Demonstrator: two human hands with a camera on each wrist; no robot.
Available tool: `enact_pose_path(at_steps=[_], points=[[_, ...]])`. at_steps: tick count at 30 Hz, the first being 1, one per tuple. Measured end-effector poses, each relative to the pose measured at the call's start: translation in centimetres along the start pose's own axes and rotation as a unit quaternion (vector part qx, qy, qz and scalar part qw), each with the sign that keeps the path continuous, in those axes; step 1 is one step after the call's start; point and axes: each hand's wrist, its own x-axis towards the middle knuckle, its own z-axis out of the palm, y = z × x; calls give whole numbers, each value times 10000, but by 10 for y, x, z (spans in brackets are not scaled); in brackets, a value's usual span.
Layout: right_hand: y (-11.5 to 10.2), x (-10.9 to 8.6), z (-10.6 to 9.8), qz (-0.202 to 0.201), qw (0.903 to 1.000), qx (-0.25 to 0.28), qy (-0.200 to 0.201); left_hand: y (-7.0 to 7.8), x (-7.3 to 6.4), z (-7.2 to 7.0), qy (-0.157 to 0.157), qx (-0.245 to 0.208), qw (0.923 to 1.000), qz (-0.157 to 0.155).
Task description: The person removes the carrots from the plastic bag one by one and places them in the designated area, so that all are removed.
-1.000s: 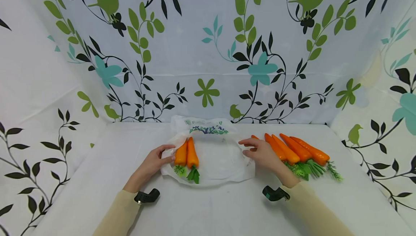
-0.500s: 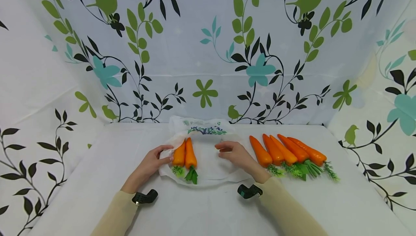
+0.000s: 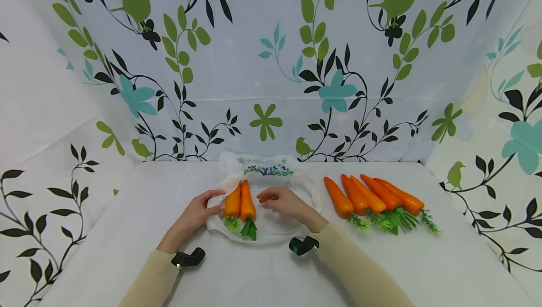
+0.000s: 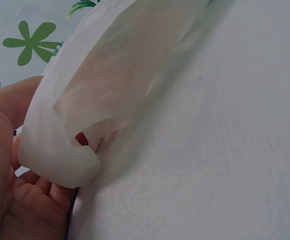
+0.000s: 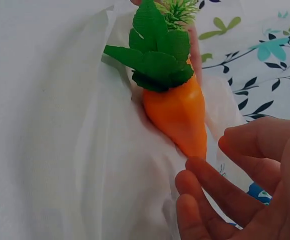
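Two orange toy carrots [image 3: 247,203] with green tops lie side by side on a white printed plastic bag [image 3: 292,182], tips away from me, leaves toward me. My left hand [image 3: 195,210] holds the bag's left edge beside the left carrot [image 3: 232,204]; in the left wrist view the folded plastic [image 4: 109,90] passes between thumb and fingers. Over the bag hovers my right hand [image 3: 288,205], fingers loosely bent, just right of the right carrot. The right wrist view shows those fingertips [image 5: 197,167] close to that carrot's tip [image 5: 197,142], with nothing held.
Several more carrots [image 3: 338,199] lie in a slanted row on the white table [image 3: 262,279], right of the bag. A patterned cloth [image 3: 254,62] hangs behind the table. Each wrist carries a black camera [image 3: 303,246].
My right hand has moved left from the bag's right edge, across the bag, to beside the right carrot. The left hand keeps its place on the bag's left edge.
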Motion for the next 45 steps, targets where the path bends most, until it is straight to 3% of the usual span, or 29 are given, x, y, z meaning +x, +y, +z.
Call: enact_pose_path(at_steps=[10, 17, 28, 38, 45], points=[[-3, 3, 12, 334, 9972, -527, -414, 1, 1, 3, -17, 53, 10000, -27], [-10, 5, 17, 265, 9925, -929, -746, 3, -1, 0, -10, 139, 9999, -33], [-13, 9, 23, 168, 9838, -1525, -928, 0, 1, 1, -4, 62, 10000, -46], [-13, 9, 27, 269, 9938, -924, -557, -3, 1, 0, 3, 104, 9999, -76], [-13, 8, 27, 321, 9952, -866, -311, -1, 1, 0, 31, 82, 9999, -92]])
